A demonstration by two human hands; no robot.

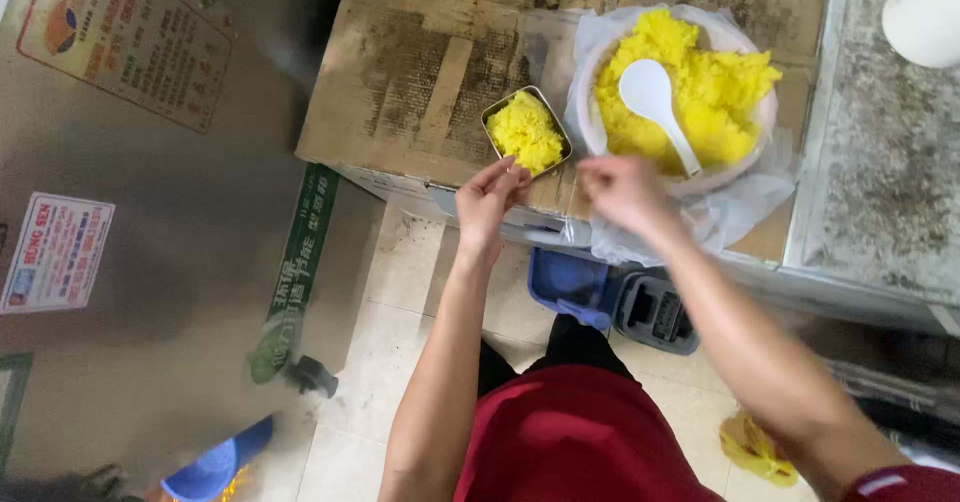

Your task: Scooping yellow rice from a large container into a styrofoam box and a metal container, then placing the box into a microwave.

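Yellow rice fills a small square metal tin (526, 130); left hand (492, 197) pinches its rim, right hand (622, 190) hovers loosely curled, empty.

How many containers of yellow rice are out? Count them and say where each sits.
2. A small metal tin sits on the cardboard by the left hand. A large lined bowl with a white spoon sits right of it. None seems hidden.

A big shiny metal cabinet (150, 262) fills the side at nine o'clock. Pale floor tiles (400, 292) lie at six o'clock. A worn cardboard top (430, 72) sits at twelve o'clock, and a grey speckled stone counter (880, 152) at three o'clock.
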